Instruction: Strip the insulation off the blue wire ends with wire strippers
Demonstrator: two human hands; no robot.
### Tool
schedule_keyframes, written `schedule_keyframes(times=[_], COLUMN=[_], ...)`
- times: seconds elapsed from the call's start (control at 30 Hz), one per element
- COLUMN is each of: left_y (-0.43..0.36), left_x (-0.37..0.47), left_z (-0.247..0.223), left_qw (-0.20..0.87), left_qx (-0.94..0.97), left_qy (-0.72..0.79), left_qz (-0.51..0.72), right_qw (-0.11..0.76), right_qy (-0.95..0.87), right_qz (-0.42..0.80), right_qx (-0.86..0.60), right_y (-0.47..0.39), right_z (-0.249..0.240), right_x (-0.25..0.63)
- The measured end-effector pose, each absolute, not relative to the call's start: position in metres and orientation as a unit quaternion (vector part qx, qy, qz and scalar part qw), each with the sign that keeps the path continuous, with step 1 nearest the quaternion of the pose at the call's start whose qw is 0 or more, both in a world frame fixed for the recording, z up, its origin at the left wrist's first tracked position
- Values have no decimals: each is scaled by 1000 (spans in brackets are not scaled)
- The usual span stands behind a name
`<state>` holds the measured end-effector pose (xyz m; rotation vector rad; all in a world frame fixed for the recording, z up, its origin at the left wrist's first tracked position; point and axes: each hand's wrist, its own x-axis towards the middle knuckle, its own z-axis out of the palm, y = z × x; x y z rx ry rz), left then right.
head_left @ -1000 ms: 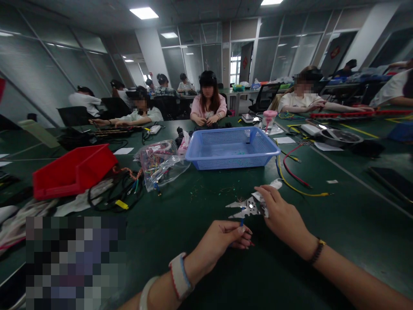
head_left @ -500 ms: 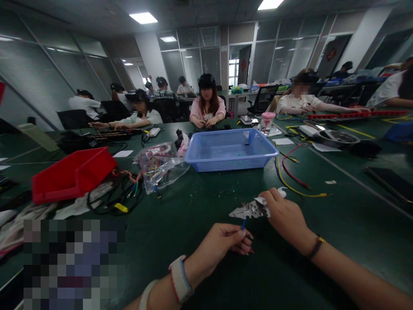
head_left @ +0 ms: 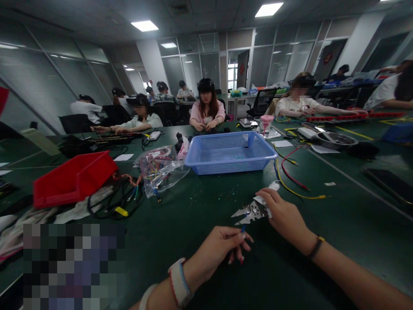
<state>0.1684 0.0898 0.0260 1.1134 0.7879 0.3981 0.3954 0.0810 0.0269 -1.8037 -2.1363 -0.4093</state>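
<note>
My left hand point(head_left: 230, 242) pinches a short blue wire point(head_left: 243, 228) between thumb and forefinger, its other fingers loosely curled below. My right hand point(head_left: 284, 214) is wrapped round the handles of wire strippers point(head_left: 253, 211), which have flat silver jaws with notches and holes. The jaws point left and stand apart, just above the blue wire's end. Whether the wire touches the lower jaw I cannot tell. White material covers the handles, mostly hidden under my fingers. Small scraps and bits of wire point(head_left: 226, 198) lie on the green table beyond the jaws.
A blue mesh basket point(head_left: 230, 167) stands ahead. Left of it are a clear bag of wires point(head_left: 161, 172), a red bin point(head_left: 74, 181) and black cables with a yellow tag point(head_left: 121, 211). Coloured wires point(head_left: 300, 191) lie right of the basket. Co-workers sit across the table.
The wire strippers' jaws have gone from closed to spread apart. The blue wire now shows shorter above my left fingertips, and that hand's lower fingers have loosened.
</note>
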Motion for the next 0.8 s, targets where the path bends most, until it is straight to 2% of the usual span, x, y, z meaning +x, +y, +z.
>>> schedule_keyframes(times=[0.4,0.6,0.8], left_y=[90,93,102], left_x=[167,165,160], left_z=[23,29,31], left_qw=[754,749,742], left_qx=[533,537,533], left_qy=[346,348,351], left_qz=[165,173,208], right_qw=[106,112,128], right_qy=[-740,-734,-643], right_qz=[-168,-217,-273], right_qx=[-643,-634,-704], right_y=[82,86,88], right_z=[31,37,54], right_x=[396,412,447])
